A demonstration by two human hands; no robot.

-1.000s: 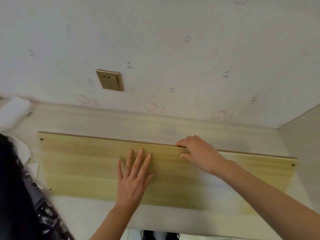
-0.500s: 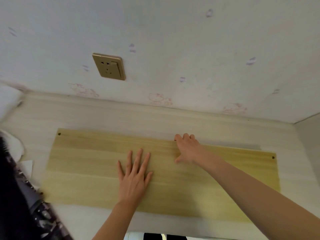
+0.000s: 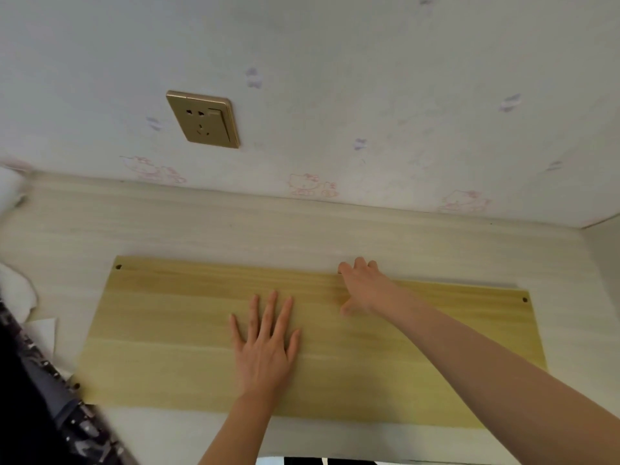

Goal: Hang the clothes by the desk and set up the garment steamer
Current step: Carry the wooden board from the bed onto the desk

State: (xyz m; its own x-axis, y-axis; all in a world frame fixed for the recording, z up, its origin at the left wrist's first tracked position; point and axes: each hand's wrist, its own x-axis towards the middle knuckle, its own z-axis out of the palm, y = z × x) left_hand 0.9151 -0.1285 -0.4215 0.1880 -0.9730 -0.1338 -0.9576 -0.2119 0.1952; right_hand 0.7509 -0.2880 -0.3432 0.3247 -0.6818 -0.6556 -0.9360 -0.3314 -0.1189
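A long yellow-green wooden board (image 3: 167,330) with small holes at its corners lies flat on the pale desk (image 3: 235,229). My left hand (image 3: 265,344) rests palm down on the middle of the board, fingers spread, holding nothing. At the board's far edge is my right hand (image 3: 364,286), its fingers curled over the edge and its thumb on top. A dark patterned garment (image 3: 40,414) fills the lower left corner, beside the board's near left corner. No steamer or hanger is in view.
A gold wall socket (image 3: 203,119) sits on the wallpapered wall above the desk's left half. White cloth (image 3: 16,290) lies at the desk's left edge. A pale side panel (image 3: 607,256) closes off the desk on the right.
The board's far edge has come down and the board now lies flat on the desk. My right hand stayed on that far edge; my left hand has kept its place.
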